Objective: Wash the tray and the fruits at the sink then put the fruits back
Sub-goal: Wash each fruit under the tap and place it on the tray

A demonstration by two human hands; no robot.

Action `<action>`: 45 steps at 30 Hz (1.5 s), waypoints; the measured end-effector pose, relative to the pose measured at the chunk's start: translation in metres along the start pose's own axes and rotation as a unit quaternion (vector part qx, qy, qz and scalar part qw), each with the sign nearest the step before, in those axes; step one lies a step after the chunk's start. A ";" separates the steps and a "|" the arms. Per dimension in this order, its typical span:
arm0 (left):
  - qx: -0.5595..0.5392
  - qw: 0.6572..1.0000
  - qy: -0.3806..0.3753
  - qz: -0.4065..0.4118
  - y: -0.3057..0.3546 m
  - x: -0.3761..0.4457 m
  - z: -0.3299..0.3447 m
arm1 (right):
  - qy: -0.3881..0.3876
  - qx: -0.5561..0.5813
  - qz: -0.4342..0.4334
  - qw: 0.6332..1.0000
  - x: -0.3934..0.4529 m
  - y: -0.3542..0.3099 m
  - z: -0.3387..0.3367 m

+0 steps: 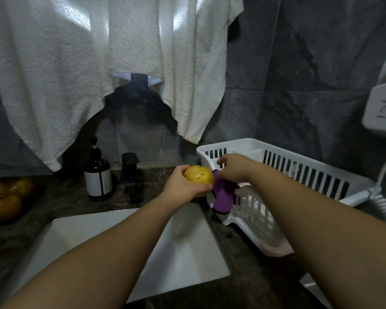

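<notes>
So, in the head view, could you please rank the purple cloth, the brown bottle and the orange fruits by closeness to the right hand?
From the right hand:
1. Purple cloth, directly under it, draped on the rack's rim.
2. Brown bottle, across the sink to the left.
3. Orange fruits, at the far left edge.

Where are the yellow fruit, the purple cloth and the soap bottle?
yellow fruit (198, 179): head view, on its speckled front skin.
purple cloth (223, 197): head view, on the fold hanging over the rack's rim.
soap bottle (97, 177): head view, on its white label.
</notes>
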State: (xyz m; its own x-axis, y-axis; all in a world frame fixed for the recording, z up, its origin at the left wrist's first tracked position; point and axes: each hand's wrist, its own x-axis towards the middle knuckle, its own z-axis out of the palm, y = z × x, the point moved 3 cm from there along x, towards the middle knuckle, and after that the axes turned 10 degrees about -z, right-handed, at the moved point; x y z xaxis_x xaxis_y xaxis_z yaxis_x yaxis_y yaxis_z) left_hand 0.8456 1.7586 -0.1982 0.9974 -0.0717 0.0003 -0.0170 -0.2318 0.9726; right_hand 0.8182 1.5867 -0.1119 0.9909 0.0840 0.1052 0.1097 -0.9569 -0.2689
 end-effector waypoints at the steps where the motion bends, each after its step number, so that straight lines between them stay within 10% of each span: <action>1: 0.001 1.000 0.005 0.005 0.002 -0.001 -0.004 | 0.035 0.014 -0.023 0.999 0.002 -0.006 -0.005; 6: 0.001 1.000 0.007 0.023 0.016 -0.018 -0.028 | 0.042 0.290 -0.043 0.955 0.005 -0.036 0.006; 15: -0.025 1.000 -0.013 -0.008 -0.007 -0.056 -0.102 | -0.016 0.435 -0.037 0.900 0.009 -0.096 0.088; 28: -0.204 0.950 0.042 -0.231 -0.090 -0.172 -0.304 | -0.100 0.434 -0.161 0.881 -0.029 -0.314 0.162; 38: -0.319 0.900 0.177 -0.237 -0.122 -0.249 -0.443 | -0.213 0.504 -0.245 0.800 -0.063 -0.475 0.211; 45: -0.306 0.882 0.247 -0.258 -0.160 -0.287 -0.500 | -0.153 0.442 -0.299 0.831 -0.069 -0.551 0.267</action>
State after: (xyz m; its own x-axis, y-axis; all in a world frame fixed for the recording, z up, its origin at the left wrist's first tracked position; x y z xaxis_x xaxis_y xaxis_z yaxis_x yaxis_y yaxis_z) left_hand 0.5967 2.3010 -0.2376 0.7724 0.3578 -0.5248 0.3381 0.4680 0.8165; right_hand 0.7098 2.1823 -0.2271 0.6964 0.6684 0.2613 0.4705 -0.1503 -0.8695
